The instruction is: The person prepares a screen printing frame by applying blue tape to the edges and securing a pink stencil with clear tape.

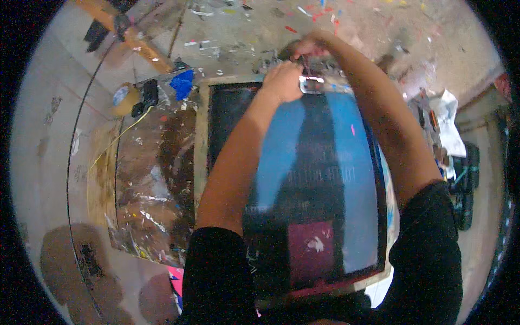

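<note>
A screen-printing frame (201, 135) with a wooden border lies in front of me. Its mesh (355, 184) is blue, crossed by dark shadows, and has faint lettering and a dark pink patch near the close end. Over its far rail my left hand (283, 80) bends its fingers, gripping the edge. Just right of that hand a small shiny metal piece (312, 84), perhaps a clamp or hinge, sits on the same rail. My right hand (312, 46) is beyond it, fingers drawn together and blurred; whatever they hold is hidden.
The frame rests on a paint-stained wooden board (146, 200). On the left are a tape roll (125, 97), a black object (149, 93) and a blue scrap (182, 84). A wooden bar (130, 38) slants at the far left. Crumpled white paper (448, 127) lies right.
</note>
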`<state>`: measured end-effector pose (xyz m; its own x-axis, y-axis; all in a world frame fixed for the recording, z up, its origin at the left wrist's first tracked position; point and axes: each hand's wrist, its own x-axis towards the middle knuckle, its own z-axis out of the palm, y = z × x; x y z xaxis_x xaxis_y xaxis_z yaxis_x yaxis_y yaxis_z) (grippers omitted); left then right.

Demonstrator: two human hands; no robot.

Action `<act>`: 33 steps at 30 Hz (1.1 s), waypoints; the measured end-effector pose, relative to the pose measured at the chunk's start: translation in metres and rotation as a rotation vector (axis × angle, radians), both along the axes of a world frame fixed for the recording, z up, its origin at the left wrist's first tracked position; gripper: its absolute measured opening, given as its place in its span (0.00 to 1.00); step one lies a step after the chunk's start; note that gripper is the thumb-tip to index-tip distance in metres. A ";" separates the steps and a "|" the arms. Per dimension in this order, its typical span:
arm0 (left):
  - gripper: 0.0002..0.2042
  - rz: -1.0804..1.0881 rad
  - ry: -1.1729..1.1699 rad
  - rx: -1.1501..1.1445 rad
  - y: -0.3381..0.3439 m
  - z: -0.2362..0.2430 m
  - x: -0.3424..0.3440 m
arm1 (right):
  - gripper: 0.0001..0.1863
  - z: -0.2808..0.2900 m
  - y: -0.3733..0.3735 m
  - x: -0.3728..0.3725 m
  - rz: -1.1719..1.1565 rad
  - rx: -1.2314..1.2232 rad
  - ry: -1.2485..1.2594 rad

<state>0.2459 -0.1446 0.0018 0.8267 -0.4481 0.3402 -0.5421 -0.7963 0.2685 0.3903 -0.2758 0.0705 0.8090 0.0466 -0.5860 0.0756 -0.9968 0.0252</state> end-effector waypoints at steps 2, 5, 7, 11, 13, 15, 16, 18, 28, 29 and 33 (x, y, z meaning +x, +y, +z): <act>0.20 -0.018 -0.040 -0.070 0.012 -0.006 -0.004 | 0.32 0.001 -0.017 -0.007 0.184 0.318 0.078; 0.21 0.003 0.061 -0.015 0.035 -0.008 -0.005 | 0.31 0.010 0.003 -0.048 0.295 0.588 0.074; 0.21 -0.034 0.029 -0.029 0.015 -0.006 -0.002 | 0.30 -0.005 -0.034 -0.031 0.208 0.712 0.187; 0.20 -0.046 0.014 -0.025 0.012 -0.004 -0.008 | 0.25 -0.035 -0.059 0.001 -0.001 0.848 0.616; 0.19 -0.032 0.001 -0.026 0.015 -0.007 -0.007 | 0.24 -0.033 -0.054 0.004 -0.038 0.834 0.719; 0.19 -0.030 0.016 0.006 0.016 -0.004 -0.009 | 0.24 -0.034 -0.054 0.003 0.013 0.850 0.677; 0.19 -0.024 0.017 0.031 0.017 -0.002 -0.008 | 0.24 -0.031 -0.053 0.002 0.070 0.857 0.624; 0.18 -0.027 0.033 0.029 0.015 0.001 -0.010 | 0.23 -0.033 -0.057 0.001 0.179 0.875 0.623; 0.20 -0.084 -0.006 -0.018 0.008 -0.006 -0.004 | 0.22 -0.019 -0.056 0.000 0.199 0.734 0.494; 0.20 -0.045 0.036 0.004 0.012 -0.006 -0.003 | 0.23 -0.004 -0.040 -0.016 0.247 0.655 0.375; 0.21 -0.034 0.088 -0.031 0.016 -0.005 -0.007 | 0.25 0.002 -0.027 -0.023 0.199 0.667 0.368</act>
